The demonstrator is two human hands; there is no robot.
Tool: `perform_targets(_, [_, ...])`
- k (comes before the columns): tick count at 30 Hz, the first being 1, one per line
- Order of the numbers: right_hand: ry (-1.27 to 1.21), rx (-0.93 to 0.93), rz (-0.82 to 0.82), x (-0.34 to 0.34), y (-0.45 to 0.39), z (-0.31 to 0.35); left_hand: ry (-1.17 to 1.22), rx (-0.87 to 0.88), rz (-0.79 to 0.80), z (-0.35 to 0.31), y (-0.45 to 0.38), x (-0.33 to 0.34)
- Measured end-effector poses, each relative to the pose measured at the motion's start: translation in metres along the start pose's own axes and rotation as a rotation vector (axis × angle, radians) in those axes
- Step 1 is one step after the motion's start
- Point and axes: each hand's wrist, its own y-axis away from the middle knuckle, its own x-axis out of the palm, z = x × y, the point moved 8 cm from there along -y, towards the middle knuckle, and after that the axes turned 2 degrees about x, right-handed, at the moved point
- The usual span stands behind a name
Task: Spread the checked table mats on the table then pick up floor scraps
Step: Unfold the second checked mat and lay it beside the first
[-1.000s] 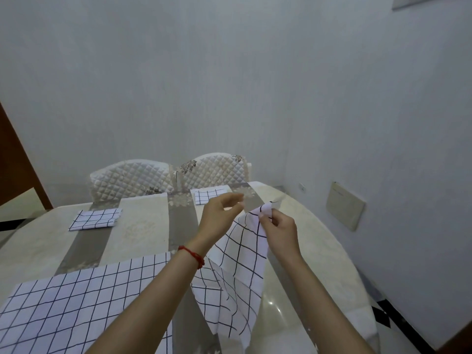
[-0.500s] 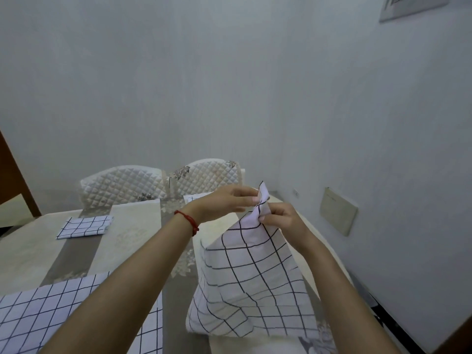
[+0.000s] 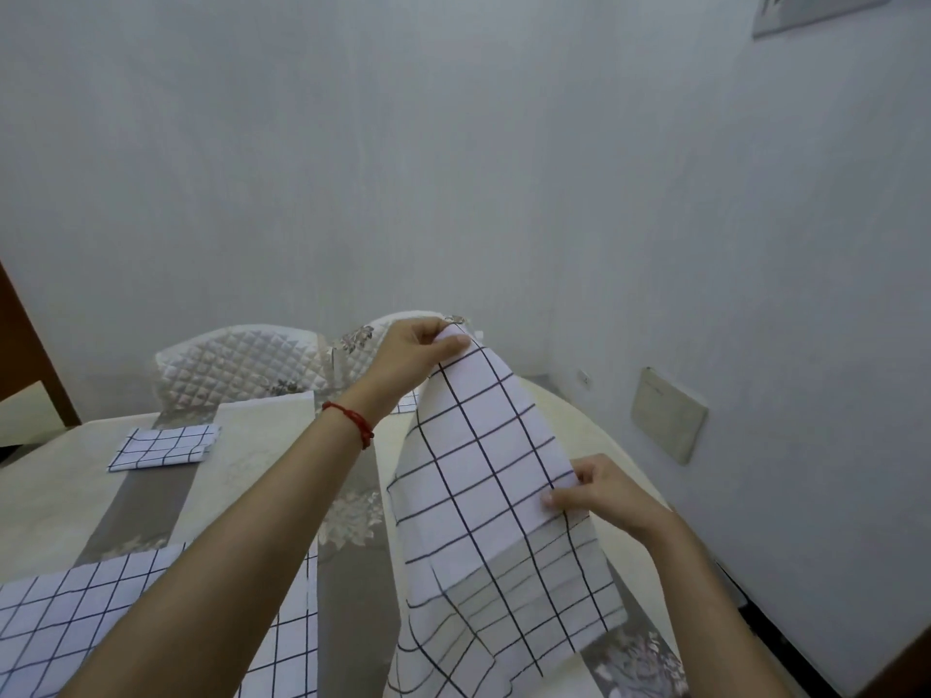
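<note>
Four checked mats show. The left hand (image 3: pixel 413 355) and right hand (image 3: pixel 599 488) each pinch one mat (image 3: pixel 483 476) in their fingers, held up over the table (image 3: pixel 60 491). One mat lies flat (image 3: pixel 55 617), one folded (image 3: pixel 163 445), one behind (image 3: pixel 405 406). Two chairs (image 3: pixel 242 365) stand behind.

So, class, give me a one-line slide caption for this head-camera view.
Left hand and right hand hold a checked mat open above the table.

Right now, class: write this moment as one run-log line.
step: unfolding mat | left hand: pinches top corner of checked mat | right hand: pinches its side edge | mat: above table, not laid
</note>
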Motion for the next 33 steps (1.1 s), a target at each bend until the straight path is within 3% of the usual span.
perform_targets(5, [0.147,0.161,0.031,0.006,-0.004,-0.044,0.006,0.013,-0.162,0.001,0.001,-0.032])
perform_targets(11, [0.215,0.136,-0.068,-0.029,-0.010,-0.036,-0.194,-0.003,-0.289,0.024,0.020,-0.067])
perform_targets(17, [0.366,0.139,-0.058,-0.068,-0.032,-0.026,-0.297,-0.142,-0.359,0.083,0.050,-0.087])
perform_targets(24, [0.587,0.156,0.002,-0.069,-0.073,-0.016,-0.201,-0.388,-0.468,0.145,0.090,-0.086])
perform_targets(33, [0.901,0.166,-0.077,-0.037,-0.140,-0.078,-0.176,-0.670,-0.543,0.239,0.133,-0.078])
